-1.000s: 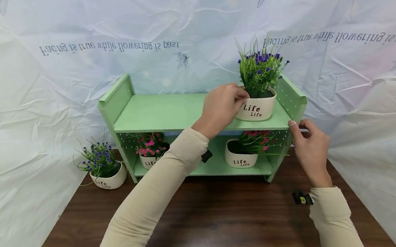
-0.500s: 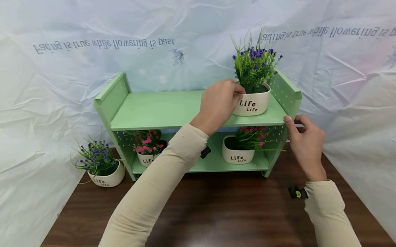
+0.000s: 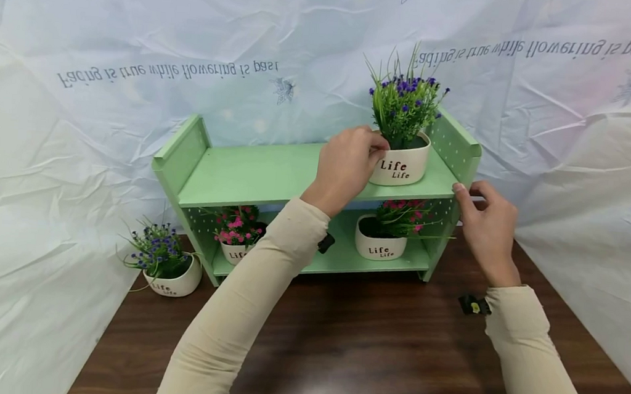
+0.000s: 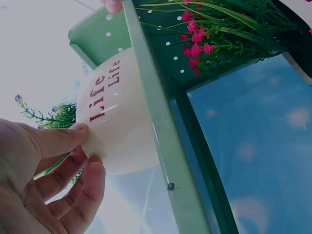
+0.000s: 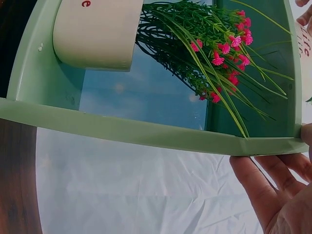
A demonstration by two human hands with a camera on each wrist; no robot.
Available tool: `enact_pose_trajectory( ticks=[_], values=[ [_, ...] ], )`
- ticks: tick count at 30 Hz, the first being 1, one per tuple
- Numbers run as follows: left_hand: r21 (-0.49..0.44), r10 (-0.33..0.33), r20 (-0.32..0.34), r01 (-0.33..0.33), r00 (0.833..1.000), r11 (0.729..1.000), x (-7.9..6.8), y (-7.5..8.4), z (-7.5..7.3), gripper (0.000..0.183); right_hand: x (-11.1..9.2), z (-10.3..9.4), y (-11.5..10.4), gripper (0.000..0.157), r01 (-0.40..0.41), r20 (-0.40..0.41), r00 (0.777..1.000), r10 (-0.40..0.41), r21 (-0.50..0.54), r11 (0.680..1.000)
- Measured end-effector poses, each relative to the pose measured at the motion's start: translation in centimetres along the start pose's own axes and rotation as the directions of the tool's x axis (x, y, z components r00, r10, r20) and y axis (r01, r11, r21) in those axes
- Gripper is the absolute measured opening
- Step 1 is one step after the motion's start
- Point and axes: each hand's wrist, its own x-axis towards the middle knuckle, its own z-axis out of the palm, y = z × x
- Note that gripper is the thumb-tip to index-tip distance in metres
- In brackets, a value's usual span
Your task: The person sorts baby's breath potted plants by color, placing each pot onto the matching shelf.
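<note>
My left hand (image 3: 348,165) pinches the left rim of a white oval flowerpot (image 3: 401,166) lettered "Life". Purple artificial flowers (image 3: 409,99) and green grass stand upright in it. The pot sits at the right end of the green two-tier shelf's (image 3: 250,173) top board. In the left wrist view, thumb and fingertips (image 4: 80,134) meet at the pot's rim. At the shelf's right side, my right hand (image 3: 488,229) holds the side panel by its front edge, thumb at the top board's corner. The right wrist view shows fingers (image 5: 253,183) against the panel's outer face.
The lower tier holds two white pots with pink flowers, one on the right (image 3: 381,242) and one on the left (image 3: 233,252), partly behind my left sleeve. A purple-flowered pot (image 3: 175,279) stands on the brown wooden table (image 3: 370,350). Printed cloth (image 3: 306,35) hangs behind.
The head view has shifted slightly, so shelf and hands appear a little left and higher. Both hands keep their places on the pot and the side panel.
</note>
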Motion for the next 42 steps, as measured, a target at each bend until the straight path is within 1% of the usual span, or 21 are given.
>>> enact_pose_trajectory(
  ticks=[8,14,18,21,23,25,28,31,33,35,38,42],
  values=[
    [0.003,0.018,-0.009,-0.018,1.0,1.0,-0.1,0.2,-0.2,0.018,0.1,0.0,-0.1,0.034,0.0,-0.008,1.0,0.0,0.001,1.0],
    [-0.004,0.011,0.002,-0.011,1.0,1.0,0.0,0.2,0.0,0.018,0.0,-0.1,0.0,0.034,-0.01,-0.008,1.0,0.01,0.0,1.0],
    [-0.01,0.014,-0.006,-0.014,1.0,1.0,0.1,0.3,0.2,0.019,0.0,-0.2,0.0,0.034,-0.008,-0.008,1.0,0.008,0.001,1.0],
    [-0.013,0.01,-0.007,-0.01,1.0,1.0,-0.2,0.2,0.0,0.023,0.0,-0.2,0.0,0.033,0.006,-0.01,1.0,-0.006,-0.001,1.0],
    [-0.02,0.016,-0.014,-0.016,1.0,1.0,-0.7,0.1,-0.5,0.027,0.1,-0.1,0.0,0.033,0.016,-0.011,1.0,-0.016,-0.005,1.0],
    [-0.031,0.042,-0.036,-0.043,0.998,0.999,-1.6,-0.2,-1.2,0.03,0.1,-0.1,0.0,0.033,0.019,-0.009,1.0,-0.02,-0.005,1.0],
    [-0.058,0.094,-0.077,-0.098,0.993,0.993,-3.3,-0.9,-2.8,0.029,0.0,0.0,0.0,0.034,0.014,-0.009,1.0,-0.014,-0.005,1.0],
    [-0.09,0.134,-0.114,-0.145,0.984,0.985,-5.3,-2.4,-4.5,0.027,0.0,0.1,0.0,0.033,-0.001,-0.017,1.0,0.001,-0.004,1.0],
    [-0.118,0.133,-0.13,-0.149,0.982,0.982,-7.0,-3.9,-5.5,0.025,0.1,0.2,0.0,0.033,-0.008,-0.022,1.0,0.008,-0.009,1.0],
    [-0.138,0.119,-0.135,-0.138,0.984,0.981,-8.9,-5.6,-6.4,0.024,0.1,0.2,-0.1,0.034,-0.014,-0.022,1.0,0.014,-0.016,1.0],
    [-0.167,0.07,-0.118,-0.089,0.991,0.982,-11.8,-8.2,-7.6,0.024,0.0,0.2,-0.1,0.035,-0.02,-0.015,1.0,0.019,-0.019,1.0],
    [-0.15,0.001,-0.079,-0.013,0.997,0.989,-15.1,-10.9,-9.0,0.029,-0.1,0.1,0.0,0.036,-0.022,0.0,1.0,0.022,-0.013,1.0]
  ],
)
